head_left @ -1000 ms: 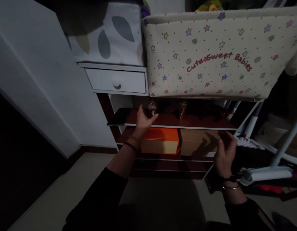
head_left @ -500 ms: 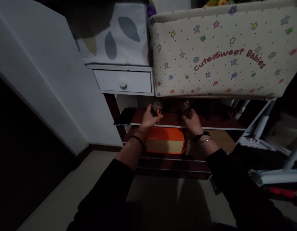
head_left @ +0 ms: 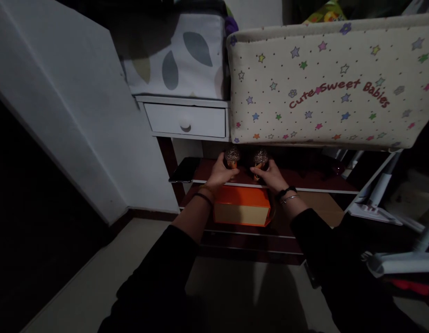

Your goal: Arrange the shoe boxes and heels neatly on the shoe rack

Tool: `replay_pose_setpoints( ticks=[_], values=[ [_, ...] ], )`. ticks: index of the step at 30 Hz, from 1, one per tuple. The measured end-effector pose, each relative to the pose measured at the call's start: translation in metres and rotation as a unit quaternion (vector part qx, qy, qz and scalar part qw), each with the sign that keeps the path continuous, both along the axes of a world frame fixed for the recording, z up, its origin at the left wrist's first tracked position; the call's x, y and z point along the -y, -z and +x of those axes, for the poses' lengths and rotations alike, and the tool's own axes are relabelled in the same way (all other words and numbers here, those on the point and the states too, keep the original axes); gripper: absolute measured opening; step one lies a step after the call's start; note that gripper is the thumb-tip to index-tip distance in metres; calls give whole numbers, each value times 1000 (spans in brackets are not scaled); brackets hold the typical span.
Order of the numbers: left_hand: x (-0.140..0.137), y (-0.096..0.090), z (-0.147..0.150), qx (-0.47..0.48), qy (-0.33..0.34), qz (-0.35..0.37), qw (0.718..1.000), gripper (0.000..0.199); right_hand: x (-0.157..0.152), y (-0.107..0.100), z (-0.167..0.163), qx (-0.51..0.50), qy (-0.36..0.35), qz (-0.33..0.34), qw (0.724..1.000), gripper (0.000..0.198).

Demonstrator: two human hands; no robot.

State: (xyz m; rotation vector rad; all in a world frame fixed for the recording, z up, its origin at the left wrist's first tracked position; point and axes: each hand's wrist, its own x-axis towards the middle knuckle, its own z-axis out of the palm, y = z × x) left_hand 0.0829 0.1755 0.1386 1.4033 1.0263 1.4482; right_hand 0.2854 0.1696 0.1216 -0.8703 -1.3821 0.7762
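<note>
Below the red shelf [head_left: 304,185], nearest the camera, both dark sleeves reach in over bare floor [head_left: 106,273]. Left hand [head_left: 221,170] has its fingers wrapped around the left glittery shoe [head_left: 232,156]; right hand [head_left: 271,175] is wrapped the same way around the right glittery shoe [head_left: 260,157] — both grips look closed on the heels, though the palm sides are hidden. The two shoes stand upright on the front edge of that shelf, just beside each other, nearly touching.

Step in hand, as I read it: handling the pair on the shelf — grip made, both shoes apparently in contact with the board. A lift would call for both coming up together, with little room overhead.

Directly under the shelf, an orange box [head_left: 242,208] sits on the lower tier. A dark phone-like slab [head_left: 182,170] lies at the shelf's left end. Above the shelf hangs the star-print fabric bin [head_left: 325,88]; up and left of it, a white drawer [head_left: 186,121] with a leaf-print box [head_left: 176,55] on top.
</note>
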Motion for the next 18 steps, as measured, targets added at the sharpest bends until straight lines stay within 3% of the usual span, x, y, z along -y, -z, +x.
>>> replay_pose_setpoints(
  ticks=[7,13,18],
  values=[
    [-4,5,-2,9,41,13,999,74,-2,5,-2,1,-3,-11,1000,76],
    [-4,6,-5,22,76,26,997,76,-1,3,-2,34,9,19,999,86],
    [-7,8,-6,14,70,33,997,75,-4,7,-2,49,14,29,998,92]
  ],
)
